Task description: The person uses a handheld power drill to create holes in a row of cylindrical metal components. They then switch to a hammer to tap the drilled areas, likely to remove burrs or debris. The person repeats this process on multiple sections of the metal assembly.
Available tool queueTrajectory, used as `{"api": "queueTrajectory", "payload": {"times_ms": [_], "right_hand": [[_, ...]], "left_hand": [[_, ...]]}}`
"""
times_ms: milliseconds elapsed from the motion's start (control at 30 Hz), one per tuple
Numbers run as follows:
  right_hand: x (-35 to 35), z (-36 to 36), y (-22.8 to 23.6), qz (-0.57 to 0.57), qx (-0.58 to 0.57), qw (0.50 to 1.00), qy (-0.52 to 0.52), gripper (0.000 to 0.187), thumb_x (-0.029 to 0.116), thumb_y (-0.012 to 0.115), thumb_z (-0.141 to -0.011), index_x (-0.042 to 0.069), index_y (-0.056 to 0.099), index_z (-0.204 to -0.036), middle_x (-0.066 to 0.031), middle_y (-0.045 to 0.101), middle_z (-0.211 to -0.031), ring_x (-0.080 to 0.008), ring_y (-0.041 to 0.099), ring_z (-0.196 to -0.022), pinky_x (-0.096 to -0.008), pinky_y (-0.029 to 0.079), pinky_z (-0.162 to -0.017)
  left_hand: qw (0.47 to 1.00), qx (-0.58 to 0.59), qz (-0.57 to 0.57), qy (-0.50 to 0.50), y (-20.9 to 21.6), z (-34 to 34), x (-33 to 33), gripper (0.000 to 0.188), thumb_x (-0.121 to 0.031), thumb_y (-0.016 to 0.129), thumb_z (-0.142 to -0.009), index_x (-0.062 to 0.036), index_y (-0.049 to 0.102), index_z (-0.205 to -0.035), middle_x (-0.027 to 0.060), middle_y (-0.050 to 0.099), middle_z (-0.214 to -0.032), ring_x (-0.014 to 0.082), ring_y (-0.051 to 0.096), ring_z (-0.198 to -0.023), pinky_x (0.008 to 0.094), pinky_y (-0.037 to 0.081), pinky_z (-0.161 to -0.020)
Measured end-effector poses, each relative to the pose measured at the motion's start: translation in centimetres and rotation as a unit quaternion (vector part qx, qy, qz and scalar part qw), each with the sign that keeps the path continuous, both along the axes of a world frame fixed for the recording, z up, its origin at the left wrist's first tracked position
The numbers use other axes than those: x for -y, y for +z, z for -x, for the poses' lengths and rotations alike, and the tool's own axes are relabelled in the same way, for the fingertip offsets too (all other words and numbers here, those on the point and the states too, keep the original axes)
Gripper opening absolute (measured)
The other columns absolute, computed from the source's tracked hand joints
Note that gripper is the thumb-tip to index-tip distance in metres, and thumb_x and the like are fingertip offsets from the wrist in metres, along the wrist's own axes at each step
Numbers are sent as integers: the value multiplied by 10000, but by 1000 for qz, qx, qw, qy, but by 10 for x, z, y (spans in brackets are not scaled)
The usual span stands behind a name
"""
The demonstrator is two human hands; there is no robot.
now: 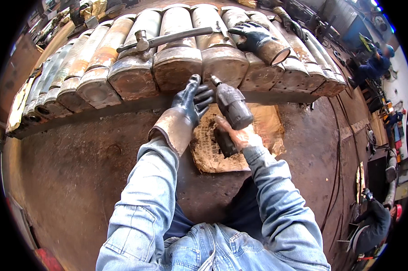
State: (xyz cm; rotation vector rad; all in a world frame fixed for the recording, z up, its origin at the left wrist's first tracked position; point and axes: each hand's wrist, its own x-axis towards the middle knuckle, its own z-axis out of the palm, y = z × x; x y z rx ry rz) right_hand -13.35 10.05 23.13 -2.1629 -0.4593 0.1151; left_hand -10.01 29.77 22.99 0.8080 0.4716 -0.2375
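My left hand (pixel 190 106), in a dark coated glove with a tan cuff, is raised before the row with its fingers stretched and apart, holding nothing. In my bare right hand (pixel 240 134) is a dark pistol-shaped impact wrench (pixel 233 106), its narrow tip pointing up and away toward the end faces of the metal cylinders (pixel 178 67). The tip stands near the row; contact cannot be made out. A matching glove (pixel 258 43) lies loose on the cylinders. Left of it a hammer (pixel 143 43) rests across several of them, beside a thin metal tool (pixel 222 30).
Worn cardboard (pixel 208 158) lies on the brown floor (pixel 86 171) below my hands. Dark cables (pixel 339 158) run along the floor to the right. One person (pixel 377 63) in blue is at the far right; another (pixel 373 223) with a red helmet is at the lower right.
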Motion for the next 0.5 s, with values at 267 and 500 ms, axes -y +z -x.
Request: {"api": "queueTrajectory", "payload": {"times_ms": [267, 500], "right_hand": [[33, 37, 4, -47, 24, 996, 74, 632, 201, 737, -900, 70, 472, -1458, -136, 566, -1370, -283, 548, -1263, -395, 470, -1068], [61, 53, -3, -190, -212, 958, -18, 367, 168, 795, -870, 40, 652, -1183, -27, 667, -964, -129, 609, -810, -308, 509, -721]], "left_hand": [[975, 69, 198, -77, 8, -2, 55, 515, -412, 640, -992, 74, 684, -1157, 270, 708, -1162, 402, 662, -1152, 577, 531, -1009], [943, 105, 277, -154, -1, -5, 64, 480, -372, 581, -1021, 77, 698, -1145, 284, 696, -1207, 414, 638, -1216, 578, 506, -1058]]}}
